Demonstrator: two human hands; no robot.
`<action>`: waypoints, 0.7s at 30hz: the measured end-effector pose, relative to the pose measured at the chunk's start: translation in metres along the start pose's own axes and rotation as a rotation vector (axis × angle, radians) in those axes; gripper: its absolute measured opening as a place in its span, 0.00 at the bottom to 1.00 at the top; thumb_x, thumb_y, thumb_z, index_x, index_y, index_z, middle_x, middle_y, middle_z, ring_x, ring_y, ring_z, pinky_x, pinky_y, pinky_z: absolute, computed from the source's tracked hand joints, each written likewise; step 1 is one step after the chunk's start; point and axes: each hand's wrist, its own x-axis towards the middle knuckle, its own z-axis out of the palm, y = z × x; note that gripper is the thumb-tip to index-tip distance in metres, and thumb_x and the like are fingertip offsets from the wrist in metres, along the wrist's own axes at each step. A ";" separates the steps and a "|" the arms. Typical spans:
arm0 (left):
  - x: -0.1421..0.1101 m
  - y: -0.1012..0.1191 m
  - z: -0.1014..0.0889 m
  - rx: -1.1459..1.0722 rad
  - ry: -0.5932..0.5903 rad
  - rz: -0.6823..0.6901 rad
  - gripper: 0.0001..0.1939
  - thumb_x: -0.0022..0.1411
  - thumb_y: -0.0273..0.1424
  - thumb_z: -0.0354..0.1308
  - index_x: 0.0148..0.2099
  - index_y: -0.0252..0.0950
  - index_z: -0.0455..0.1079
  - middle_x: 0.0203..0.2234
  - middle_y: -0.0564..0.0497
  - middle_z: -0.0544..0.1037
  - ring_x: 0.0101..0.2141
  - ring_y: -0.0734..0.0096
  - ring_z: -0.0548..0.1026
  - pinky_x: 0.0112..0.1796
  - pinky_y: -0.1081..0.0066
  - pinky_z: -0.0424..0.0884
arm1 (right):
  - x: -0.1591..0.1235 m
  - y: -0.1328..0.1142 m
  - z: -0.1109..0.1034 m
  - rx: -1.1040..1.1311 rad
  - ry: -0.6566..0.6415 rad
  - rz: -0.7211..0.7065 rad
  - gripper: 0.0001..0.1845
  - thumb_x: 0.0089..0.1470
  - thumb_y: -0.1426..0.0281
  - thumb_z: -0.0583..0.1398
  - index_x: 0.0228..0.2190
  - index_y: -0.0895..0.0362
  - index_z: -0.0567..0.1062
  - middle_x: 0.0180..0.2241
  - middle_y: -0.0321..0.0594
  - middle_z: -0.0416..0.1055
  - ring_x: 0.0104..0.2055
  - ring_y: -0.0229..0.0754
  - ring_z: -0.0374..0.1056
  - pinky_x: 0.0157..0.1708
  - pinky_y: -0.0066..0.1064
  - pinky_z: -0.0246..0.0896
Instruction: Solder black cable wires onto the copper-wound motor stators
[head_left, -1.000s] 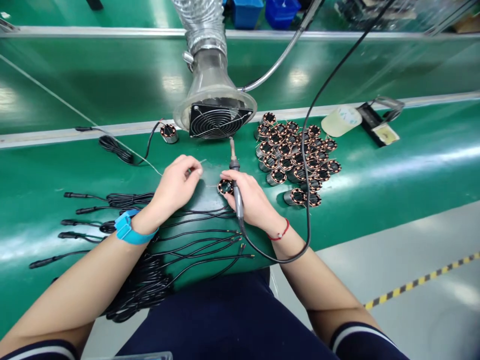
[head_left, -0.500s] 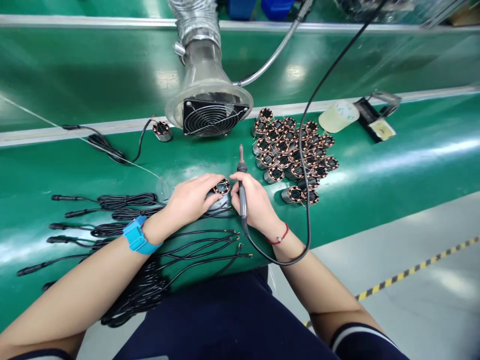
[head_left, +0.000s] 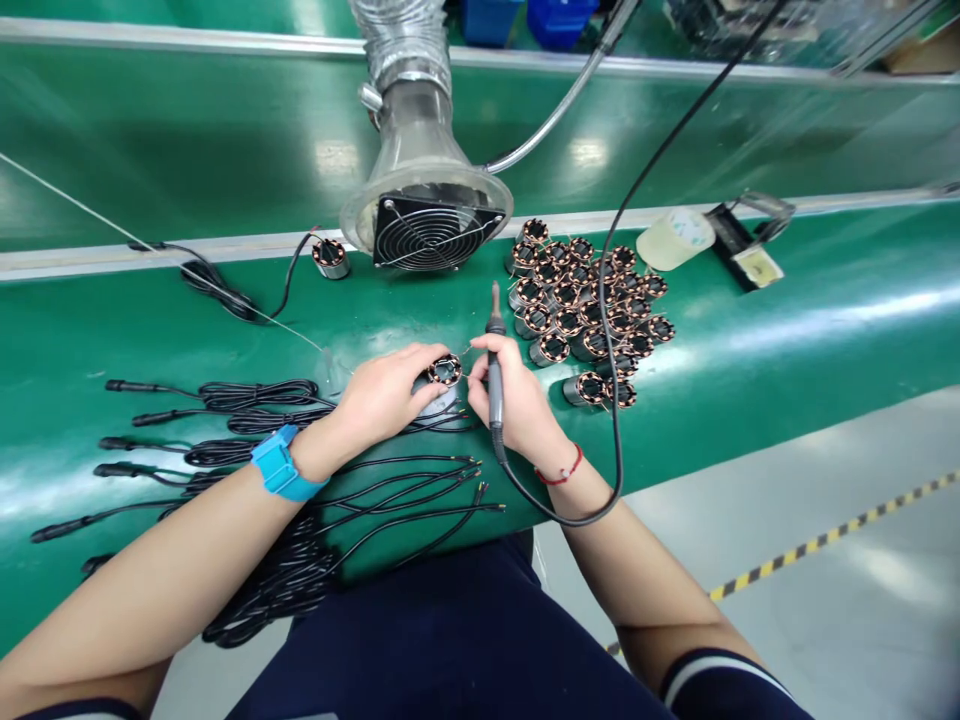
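Note:
My left hand grips a small cylindrical stator with copper windings, its black-and-copper end facing up. My right hand holds a soldering iron like a pen, with the tip pointing away from me, just right of the stator and apart from it. A thin solder wire runs across the bench and ends near my left hand. Black cables with bare tinned ends lie under and in front of my hands.
Several wound stators stand grouped at right on the green bench. Behind are a fume extractor, a stator with a cable, a tape roll and an iron stand. The bench edge gives onto a grey floor.
My left hand has moved right from the solder wire and taken hold of the stator. My right hand has let go of the stator and shifted slightly right with the iron.

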 end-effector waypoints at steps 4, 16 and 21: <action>0.000 -0.001 0.000 -0.029 0.004 0.007 0.19 0.65 0.35 0.55 0.57 0.39 0.66 0.53 0.47 0.75 0.50 0.58 0.74 0.48 0.62 0.71 | -0.003 -0.002 -0.001 0.174 0.116 -0.027 0.24 0.55 0.73 0.57 0.52 0.50 0.58 0.32 0.32 0.69 0.33 0.37 0.69 0.38 0.32 0.67; 0.000 -0.003 0.002 -0.056 -0.019 0.008 0.20 0.66 0.35 0.54 0.58 0.39 0.65 0.53 0.47 0.74 0.50 0.56 0.74 0.47 0.61 0.71 | 0.004 0.001 0.011 0.559 0.057 -0.005 0.25 0.55 0.67 0.63 0.52 0.51 0.61 0.37 0.35 0.73 0.38 0.36 0.73 0.42 0.33 0.70; 0.001 -0.003 0.002 -0.049 -0.016 -0.001 0.20 0.65 0.36 0.55 0.58 0.39 0.65 0.53 0.47 0.74 0.50 0.56 0.74 0.47 0.61 0.71 | 0.009 0.003 0.009 0.635 0.012 0.027 0.24 0.55 0.66 0.62 0.51 0.51 0.60 0.33 0.33 0.72 0.34 0.35 0.71 0.40 0.32 0.70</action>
